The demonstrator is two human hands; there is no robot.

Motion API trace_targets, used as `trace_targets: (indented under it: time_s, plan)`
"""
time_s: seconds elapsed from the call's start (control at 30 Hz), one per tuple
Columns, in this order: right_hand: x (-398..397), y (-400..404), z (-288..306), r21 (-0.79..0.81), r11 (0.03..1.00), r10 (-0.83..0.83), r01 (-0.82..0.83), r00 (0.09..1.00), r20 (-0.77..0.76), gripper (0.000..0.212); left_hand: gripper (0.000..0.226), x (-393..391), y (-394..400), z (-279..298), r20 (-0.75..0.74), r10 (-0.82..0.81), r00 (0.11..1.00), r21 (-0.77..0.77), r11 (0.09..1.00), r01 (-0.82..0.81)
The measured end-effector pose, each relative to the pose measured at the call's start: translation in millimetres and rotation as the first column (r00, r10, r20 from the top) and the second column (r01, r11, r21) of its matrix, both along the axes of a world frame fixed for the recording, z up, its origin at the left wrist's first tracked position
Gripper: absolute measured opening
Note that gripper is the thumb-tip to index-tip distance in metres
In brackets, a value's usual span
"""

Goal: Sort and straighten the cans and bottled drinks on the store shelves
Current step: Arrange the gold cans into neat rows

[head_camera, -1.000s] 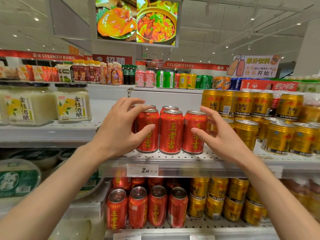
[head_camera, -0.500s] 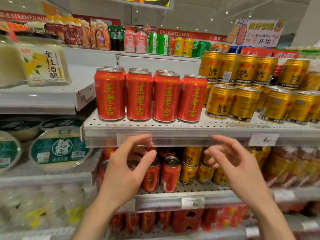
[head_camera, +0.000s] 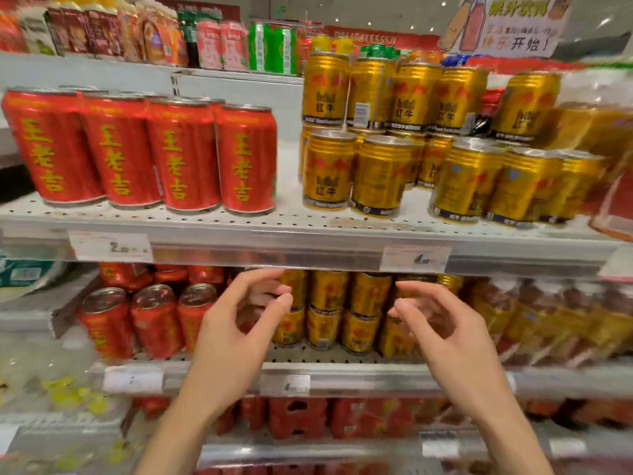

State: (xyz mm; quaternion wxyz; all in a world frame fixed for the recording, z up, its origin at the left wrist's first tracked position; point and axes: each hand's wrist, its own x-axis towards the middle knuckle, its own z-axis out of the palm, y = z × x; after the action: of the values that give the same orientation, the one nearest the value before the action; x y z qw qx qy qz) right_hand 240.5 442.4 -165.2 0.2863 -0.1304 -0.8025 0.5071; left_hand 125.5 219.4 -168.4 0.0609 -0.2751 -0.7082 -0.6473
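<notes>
Here the tall red drink cans stand in an even front row on the upper perforated metal shelf, while the short gold cans on the lower shelf look untidied, left hand and right hand loosely curled and empty before them

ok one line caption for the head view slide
Both empty hands, left and right, reach toward gold cans on the lower shelf.

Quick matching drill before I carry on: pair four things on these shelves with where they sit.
Things:
1. red cans with yellow writing
2. stacked gold cans
3. left hand
4. green cans

Places:
A. top shelf, far back
B. upper shelf, right part
C. upper shelf, left part
D. held before the lower shelf, holding nothing

Pairs: 1-C, 2-B, 3-D, 4-A
</notes>
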Motion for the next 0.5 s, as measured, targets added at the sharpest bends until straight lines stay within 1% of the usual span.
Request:
trace_targets:
  time_s: [0.1,0.23,0.4,0.5]
  plan:
    - [13.9,30.6,4.0,0.011,1.0,0.021,-0.021,1.0,0.013,0.017,0.025,13.0,24.6,3.3,0.014,0.02,1.0,0.019,1.0,-0.02]
    - [25.7,57.4,7.8,0.011,0.999,0.03,-0.03,1.0,-0.005,0.018,0.024,26.8,43.8,8.2,0.006,0.055,0.998,-0.007,0.998,-0.055]
    - [33.5,71.3,15.9,0.011,1.0,0.004,-0.004,1.0,-0.012,0.018,0.024,27.9,54.1,20.2,-0.055,0.076,0.996,-0.031,0.996,-0.078]
    - [35.3,70.1,26.5,0.08,0.996,-0.046,0.05,0.998,-0.049,0.018,0.023,19.8,55.9,29.5,-0.105,0.047,0.993,-0.027,0.998,-0.05]
